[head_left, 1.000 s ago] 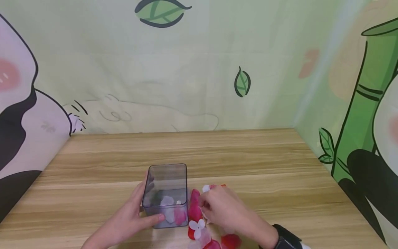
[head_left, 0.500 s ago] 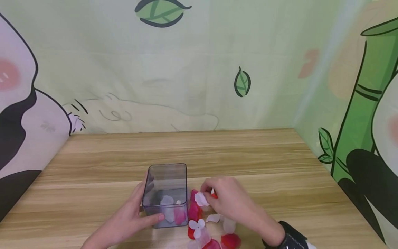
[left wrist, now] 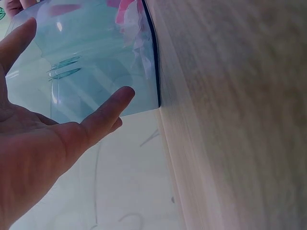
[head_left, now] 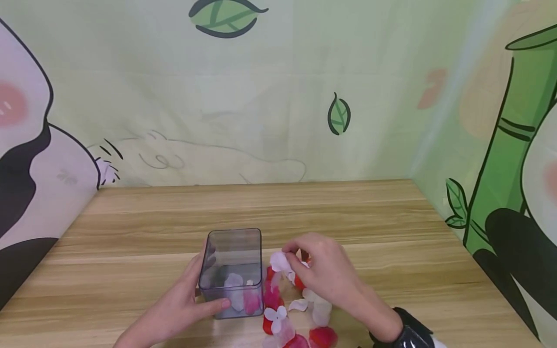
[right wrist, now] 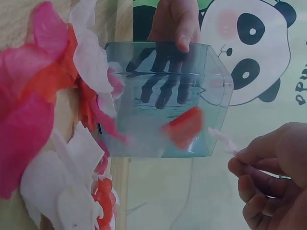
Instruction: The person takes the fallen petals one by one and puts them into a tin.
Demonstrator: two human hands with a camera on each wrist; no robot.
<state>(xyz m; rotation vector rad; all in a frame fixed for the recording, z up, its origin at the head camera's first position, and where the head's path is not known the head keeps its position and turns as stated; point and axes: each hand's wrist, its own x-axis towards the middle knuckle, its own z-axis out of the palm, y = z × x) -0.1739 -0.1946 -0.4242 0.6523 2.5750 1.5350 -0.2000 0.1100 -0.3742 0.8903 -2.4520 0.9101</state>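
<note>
"Pale green backdrop [head_left: 261, 96], wood-grain table [head_left: 370, 232]. Where's the work?"

"White petal [head_left: 279, 261], pinched between thumb and forefinger of the right hand [head_left: 326, 268], raised just right of the clear box [head_left: 235, 251], not over its opening."

"And the left hand [head_left: 184, 300]?"

"Wrapped about the box, thumb on the near face, fingers along its left side. Some petals lie inside; loose petals [head_left: 274, 295] crowd just beside its right wall."

"What might go wrong?"

"Something so thin could, I'd judge, cling to a fingertip or slip the pinch and land outside. A hard push from the left hand might tip so light a box. One red petal [right wrist: 184, 127] is blurred in the right wrist view; I can't tell whether it's falling."

"Any writing?"

"None I can find on the box. Past the printed panda [right wrist: 244, 48], dark letters [right wrist: 301, 87] are cut off, unreadable as a word."
</note>
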